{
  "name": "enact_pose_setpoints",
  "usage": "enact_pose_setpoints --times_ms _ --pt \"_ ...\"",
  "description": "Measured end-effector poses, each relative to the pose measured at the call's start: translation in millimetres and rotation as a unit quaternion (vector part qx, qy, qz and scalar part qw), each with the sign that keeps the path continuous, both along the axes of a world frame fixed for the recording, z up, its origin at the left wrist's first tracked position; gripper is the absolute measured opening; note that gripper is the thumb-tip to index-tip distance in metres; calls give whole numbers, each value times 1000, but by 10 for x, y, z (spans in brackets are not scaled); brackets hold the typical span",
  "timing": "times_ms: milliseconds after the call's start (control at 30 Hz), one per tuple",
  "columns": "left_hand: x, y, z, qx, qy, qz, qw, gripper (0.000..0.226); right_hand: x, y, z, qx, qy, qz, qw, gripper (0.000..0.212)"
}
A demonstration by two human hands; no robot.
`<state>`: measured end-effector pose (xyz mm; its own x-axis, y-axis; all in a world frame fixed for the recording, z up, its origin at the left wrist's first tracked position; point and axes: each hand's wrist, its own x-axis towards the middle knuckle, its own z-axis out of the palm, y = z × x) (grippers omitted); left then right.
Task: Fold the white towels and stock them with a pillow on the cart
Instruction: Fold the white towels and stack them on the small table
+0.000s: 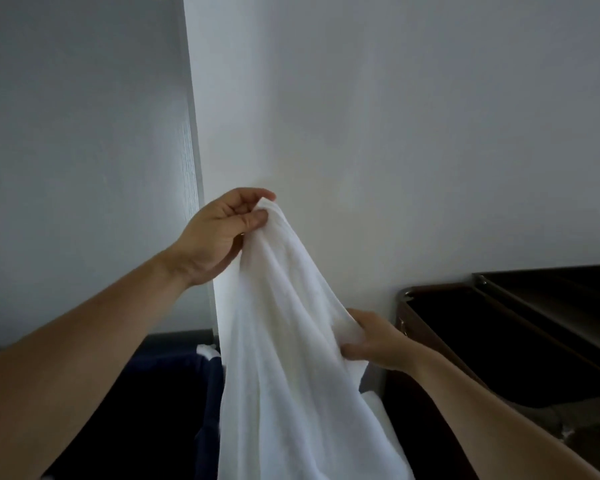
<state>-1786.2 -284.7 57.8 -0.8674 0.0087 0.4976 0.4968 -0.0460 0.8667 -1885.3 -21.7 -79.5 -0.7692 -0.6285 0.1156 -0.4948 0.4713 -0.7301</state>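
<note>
A plain white wall [413, 116] fills most of the view in soft, dim light. On the left a grey panel [77, 133] meets it along a slanting vertical edge. Low on the right, a dark brown wooden cabinet [492, 341] with a metal corner [407, 293] stands against the wall.

Hotel housekeeping setting: bare white wall [413, 116], dark wooden cart [492, 344], navy linen bag [187, 372].

Pale wall [430, 116] ahead, grey textured panel [66, 133] along its left edge.
</note>
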Motion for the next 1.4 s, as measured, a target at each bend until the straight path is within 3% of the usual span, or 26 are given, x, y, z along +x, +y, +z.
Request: enact_pose_setpoints --times_ms 67,233,367,500,767,1133,1267,1400 --pt "-30 -64 -11 -2 2 44 999 29 -18 48 -115 -32 28 -9 999 54" --pt "-71 -174 -45 25 15 64 998 31 54 189 -426 -30 60 -16 998 77" --pt "-96 -194 -10 30 28 58 997 31 68 294 -550 -83 122 -30 989 54" --pt "-115 -189 15 31 38 56 997 31 38 367 -564 -71 96 -42 992 30" --pt "-86 -344 -81 30 22 89 995 31 174 426 -536 -98 132 -57 985 40" --pt "11 -433 -103 23 29 109 993 31 195 441 -713 -74 135 -68 986 31" --pt "60 -401 -95 19 22 117 993 32 200 451 -758 16 158 -50 986 16" --pt "115 -295 -74 24 17 97 995 32 224 361 -686 164 150 37 974 47"
